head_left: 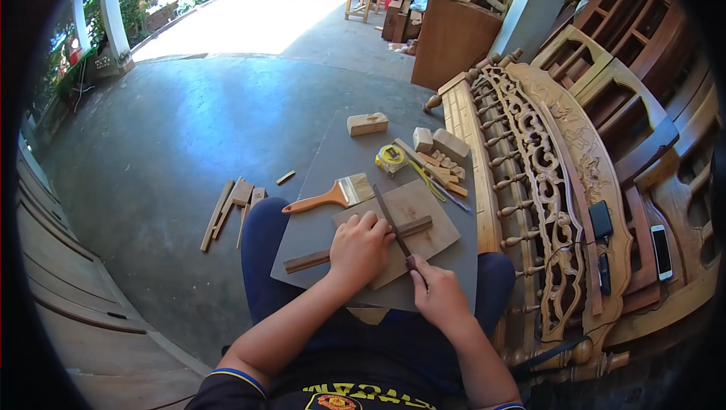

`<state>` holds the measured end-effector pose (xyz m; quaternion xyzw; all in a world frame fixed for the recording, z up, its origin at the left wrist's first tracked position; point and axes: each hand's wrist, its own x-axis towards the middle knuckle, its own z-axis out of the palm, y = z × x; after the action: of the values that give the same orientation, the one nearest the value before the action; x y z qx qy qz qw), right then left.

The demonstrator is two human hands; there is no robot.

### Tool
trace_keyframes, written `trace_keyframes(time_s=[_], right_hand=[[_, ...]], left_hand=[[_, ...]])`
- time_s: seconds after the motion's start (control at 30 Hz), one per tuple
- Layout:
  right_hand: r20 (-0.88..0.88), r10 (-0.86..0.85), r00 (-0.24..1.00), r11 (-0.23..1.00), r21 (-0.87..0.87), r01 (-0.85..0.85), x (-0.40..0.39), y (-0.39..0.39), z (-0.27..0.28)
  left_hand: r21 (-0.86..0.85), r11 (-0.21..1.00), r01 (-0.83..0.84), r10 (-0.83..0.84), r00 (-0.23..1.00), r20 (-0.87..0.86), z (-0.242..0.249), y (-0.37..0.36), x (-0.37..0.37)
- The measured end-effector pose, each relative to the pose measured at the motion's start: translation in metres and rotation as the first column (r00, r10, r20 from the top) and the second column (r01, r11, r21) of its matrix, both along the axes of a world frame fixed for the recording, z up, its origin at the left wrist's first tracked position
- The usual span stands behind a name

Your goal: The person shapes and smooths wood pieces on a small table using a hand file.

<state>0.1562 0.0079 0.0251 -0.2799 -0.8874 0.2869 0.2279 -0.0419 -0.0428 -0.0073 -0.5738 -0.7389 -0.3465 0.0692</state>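
Observation:
My right hand [440,294] is closed round the wooden handle of a narrow, dark file [387,212]. Its long blade points away from me and crosses a brown wooden strip [308,260]. Fingers bent, my left hand [361,247] presses down on the strip, just left of the blade. Beneath the strip lies a flat wooden board [439,240], slightly turned, on a grey work board [299,240] over my lap. A paintbrush [325,197] with an orange handle rests just beyond my left hand.
A yellow tape measure [391,158], a wooden block [367,123] and several small wood pieces [446,173] lie on the far part of the work board. Wood offcuts [227,210] are on the floor at left. Carved furniture panels [533,160] stand close at right, with a phone [662,253] on them.

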Motion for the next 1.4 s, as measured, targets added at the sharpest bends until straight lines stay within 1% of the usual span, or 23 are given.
trace_keyframes(time_s=[0.07,0.17,0.27,0.37,0.4,0.47,0.57,0.67,0.77,0.9,1.0,1.1,1.2,1.3,1.4], right_hand=[[0.050,-0.017,0.999,1.000,0.018,0.017,0.009,-0.007,0.010],[0.131,-0.069,0.989,0.997,-0.028,0.073,0.044,-0.037,0.027],[0.102,-0.087,0.991,0.996,-0.029,0.090,0.052,-0.035,0.014],[-0.033,0.006,0.999,1.000,-0.003,-0.006,0.016,-0.001,-0.001],[-0.025,0.003,1.000,1.000,-0.011,-0.003,0.010,0.003,0.002],[0.000,0.002,1.000,0.999,-0.045,-0.002,0.004,0.001,0.005],[0.157,-0.056,0.986,0.997,-0.046,0.063,0.024,-0.023,0.021],[0.064,-0.095,0.993,0.995,-0.023,0.097,0.049,-0.043,0.016],[0.019,-0.037,0.999,0.999,0.005,0.037,0.011,-0.011,0.003],[0.062,-0.060,0.996,0.998,-0.025,0.062,0.000,-0.006,0.009],[0.132,-0.095,0.987,0.995,-0.028,0.099,0.046,-0.035,0.023],[0.117,-0.138,0.983,0.980,-0.128,0.153,0.072,-0.052,0.022],[0.066,-0.060,0.996,0.996,-0.062,0.064,0.036,-0.028,0.021],[-0.028,-0.018,0.999,1.000,0.007,0.018,0.003,0.000,0.001],[0.172,-0.085,0.981,0.995,-0.029,0.091,0.024,-0.022,0.019]], left_hand=[[-0.001,1.000,-0.017,0.017,1.000,0.002,-0.002,-0.002,0.003],[0.024,0.999,-0.043,0.043,0.999,-0.015,0.001,0.000,0.003],[0.037,0.999,-0.013,0.015,0.999,-0.040,0.000,0.001,-0.001],[0.024,0.999,0.029,-0.028,0.999,-0.035,0.002,0.002,0.000],[0.016,1.000,0.019,-0.019,1.000,-0.022,0.002,0.001,-0.001],[0.022,1.000,0.001,0.000,1.000,-0.024,0.003,0.001,0.000],[0.011,1.000,-0.027,0.028,1.000,-0.010,0.000,-0.001,0.004],[0.013,0.999,-0.034,0.034,0.999,-0.029,0.000,0.002,0.001],[0.019,1.000,0.007,-0.006,1.000,-0.021,-0.001,0.002,0.000],[-0.004,0.999,-0.053,0.053,0.999,-0.011,0.001,0.002,0.003],[-0.007,0.997,-0.071,0.071,0.997,-0.006,0.000,0.002,0.004],[-0.017,0.999,-0.050,0.050,0.999,-0.020,0.000,0.002,0.003],[-0.012,1.000,-0.028,0.028,0.999,-0.021,-0.001,0.003,0.001],[-0.012,0.999,-0.030,0.030,1.000,-0.001,0.000,0.003,0.004],[-0.011,0.999,-0.047,0.047,0.999,0.002,0.000,0.000,0.001]])
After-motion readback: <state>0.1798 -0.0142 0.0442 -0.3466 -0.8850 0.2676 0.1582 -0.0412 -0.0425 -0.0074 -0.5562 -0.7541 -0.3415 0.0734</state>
